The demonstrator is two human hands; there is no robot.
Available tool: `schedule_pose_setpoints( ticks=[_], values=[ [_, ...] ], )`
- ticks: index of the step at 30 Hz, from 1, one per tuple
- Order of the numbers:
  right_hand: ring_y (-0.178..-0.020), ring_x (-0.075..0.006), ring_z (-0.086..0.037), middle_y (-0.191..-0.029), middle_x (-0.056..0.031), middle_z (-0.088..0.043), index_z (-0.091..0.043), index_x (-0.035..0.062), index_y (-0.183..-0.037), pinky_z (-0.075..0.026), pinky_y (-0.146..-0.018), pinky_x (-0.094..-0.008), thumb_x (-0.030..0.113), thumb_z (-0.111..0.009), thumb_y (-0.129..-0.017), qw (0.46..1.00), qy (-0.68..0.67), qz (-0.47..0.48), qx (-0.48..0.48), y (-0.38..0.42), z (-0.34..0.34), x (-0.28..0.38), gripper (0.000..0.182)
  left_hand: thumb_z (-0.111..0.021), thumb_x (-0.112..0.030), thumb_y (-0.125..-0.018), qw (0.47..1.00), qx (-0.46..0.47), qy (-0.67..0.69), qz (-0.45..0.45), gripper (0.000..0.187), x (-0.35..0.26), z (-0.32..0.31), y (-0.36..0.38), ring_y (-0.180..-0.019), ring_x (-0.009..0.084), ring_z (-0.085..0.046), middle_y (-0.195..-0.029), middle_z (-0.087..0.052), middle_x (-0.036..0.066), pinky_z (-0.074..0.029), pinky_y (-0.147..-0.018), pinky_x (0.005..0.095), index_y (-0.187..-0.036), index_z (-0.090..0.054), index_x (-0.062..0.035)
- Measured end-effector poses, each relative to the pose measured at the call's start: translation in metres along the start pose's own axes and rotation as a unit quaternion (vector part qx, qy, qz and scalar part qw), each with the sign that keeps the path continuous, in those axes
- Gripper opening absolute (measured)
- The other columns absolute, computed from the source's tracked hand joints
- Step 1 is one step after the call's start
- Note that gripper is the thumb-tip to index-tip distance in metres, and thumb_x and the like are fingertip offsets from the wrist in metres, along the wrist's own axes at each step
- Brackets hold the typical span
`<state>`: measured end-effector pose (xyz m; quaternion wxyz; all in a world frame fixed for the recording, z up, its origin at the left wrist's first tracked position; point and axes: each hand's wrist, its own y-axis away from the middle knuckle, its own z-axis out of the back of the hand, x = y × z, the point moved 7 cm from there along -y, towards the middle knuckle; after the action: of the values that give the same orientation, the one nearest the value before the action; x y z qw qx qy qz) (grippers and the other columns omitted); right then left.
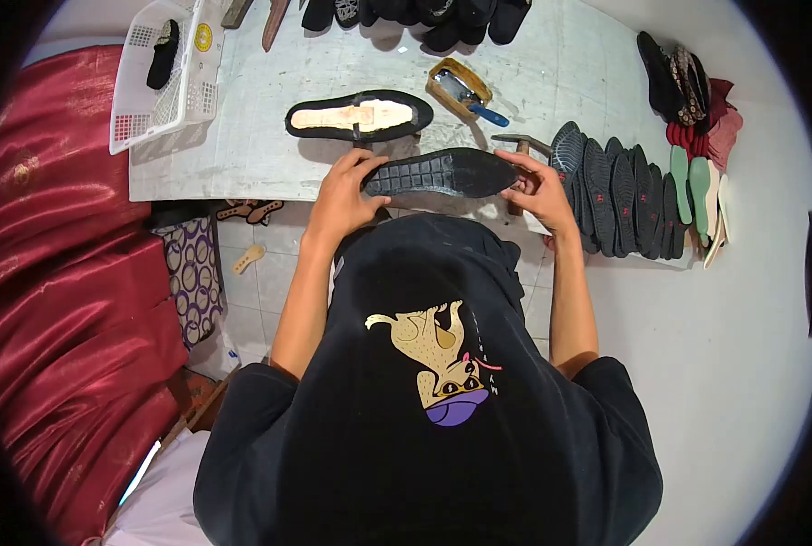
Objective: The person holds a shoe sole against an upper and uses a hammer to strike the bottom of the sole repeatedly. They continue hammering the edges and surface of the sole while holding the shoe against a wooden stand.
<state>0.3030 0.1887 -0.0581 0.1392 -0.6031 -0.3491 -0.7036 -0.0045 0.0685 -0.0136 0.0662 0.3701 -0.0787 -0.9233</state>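
A black shoe sole [442, 175] with a grid-like pattern on its left part is held level above the table's front edge. My left hand [345, 193] grips its left end, thumb below and fingers above. At the pointed right end, my right hand [540, 193] pinches the sole between thumb and fingers. Just beyond it lies a black shoe piece [308, 119] with a pale inner face, on the table. Behind my right hand is a hammer [521, 146], its handle partly hidden.
On the white table [251, 109] are a glue tray [444, 88] with a blue-handled brush [489, 115], a row of black soles [623, 196] at right, and dark shoes [442, 35] at the back. A white basket [192, 77] stands at left.
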Motion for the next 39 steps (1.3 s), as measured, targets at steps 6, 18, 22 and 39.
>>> schedule_pose_setpoints(
  ticks=[6,18,22,39],
  values=[
    [-0.086,-0.0016,-0.050,-0.121,0.0032,-0.067,-0.069,0.0049,-0.145,-0.042,-0.076,-0.0174,0.000,-0.086,-0.077,0.989,-0.112,0.086,-0.052,-0.026,-0.041,0.066,0.070,-0.096,-0.004,-0.063,0.989,-0.091,0.086,-0.080,0.068,0.020,0.087,-0.012,-0.118,0.0282,-0.070,-0.126,-0.070,0.012,-0.058,-0.101,0.0404,-0.129,-0.077,-0.0045],
    [-0.109,-0.0098,-0.064,-0.138,-0.0062,-0.066,-0.064,-0.0007,-0.146,-0.054,-0.098,-0.0253,-0.008,-0.077,-0.085,0.955,-0.190,0.107,-0.201,-0.077,-0.116,0.060,0.063,-0.097,-0.008,-0.066,0.982,-0.067,0.111,-0.140,0.068,0.115,0.123,-0.072,-0.117,0.0276,-0.070,-0.130,-0.070,0.010,-0.059,-0.099,0.0409,-0.132,-0.077,-0.0079],
    [-0.110,-0.0110,-0.066,-0.132,-0.0062,-0.068,-0.065,-0.0004,-0.146,-0.054,-0.098,-0.0254,-0.006,-0.079,-0.085,0.951,-0.177,0.107,-0.232,-0.074,-0.120,0.057,0.062,-0.097,-0.009,-0.067,0.983,-0.033,0.108,-0.142,0.067,0.129,0.117,-0.080,-0.119,0.0271,-0.070,-0.132,-0.070,0.010,-0.058,-0.101,0.0407,-0.131,-0.077,-0.0079],
    [-0.111,-0.0185,-0.069,-0.124,-0.0105,-0.075,-0.069,0.0040,-0.140,-0.053,-0.098,-0.0318,-0.003,-0.071,-0.078,0.945,0.133,0.145,-0.261,-0.072,-0.114,0.081,0.062,-0.096,-0.010,-0.069,0.988,-0.037,0.031,-0.145,0.074,0.149,0.119,-0.074,-0.124,0.0287,-0.068,-0.141,-0.065,0.009,-0.059,-0.104,0.0388,-0.139,-0.072,-0.0084]
  ],
)
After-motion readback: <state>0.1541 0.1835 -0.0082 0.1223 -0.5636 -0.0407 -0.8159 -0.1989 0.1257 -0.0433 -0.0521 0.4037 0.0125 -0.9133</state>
